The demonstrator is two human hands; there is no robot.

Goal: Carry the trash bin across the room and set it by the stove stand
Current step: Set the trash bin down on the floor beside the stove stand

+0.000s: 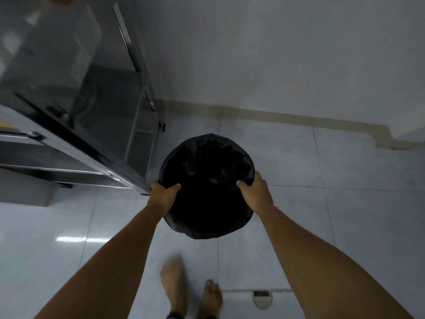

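Observation:
A round trash bin (207, 171) lined with a black bag is seen from above, in the middle of the view. My left hand (162, 195) grips its rim on the left side, thumb inside the bag. My right hand (255, 192) grips the rim on the right side the same way. The bin is right beside the near corner of the metal stove stand (128, 162), which fills the left of the view. Whether the bin rests on the floor or hangs just above it, I cannot tell.
The pale tiled floor (345, 203) spreads to the right of the bin. A white wall with a beige skirting (299, 118) runs behind. My bare feet (190, 291) are below the bin. A small floor fitting (262, 298) lies at the lower right.

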